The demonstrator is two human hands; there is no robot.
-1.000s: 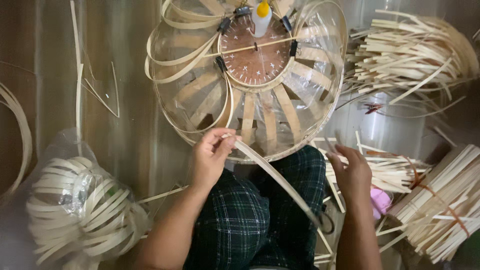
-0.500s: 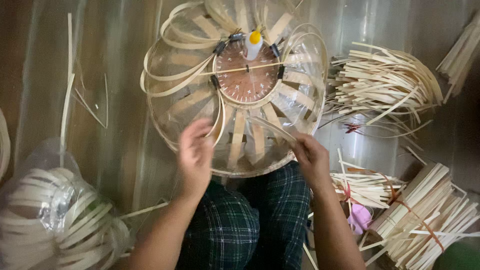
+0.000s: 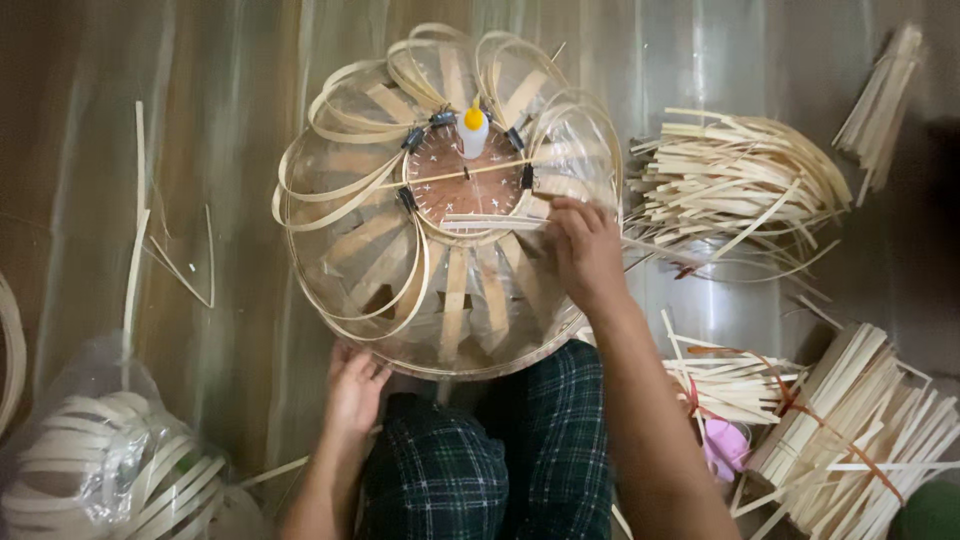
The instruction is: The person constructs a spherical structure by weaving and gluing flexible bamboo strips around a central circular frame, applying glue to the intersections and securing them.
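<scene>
Round, half-woven, seemingly bamboo basket frame [image 3: 445,215]

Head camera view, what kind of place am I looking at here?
Probably a home craft workspace on the floor: a half-woven bamboo frame under the right hand, loose bamboo strips, and tied bundles nearby.
</scene>
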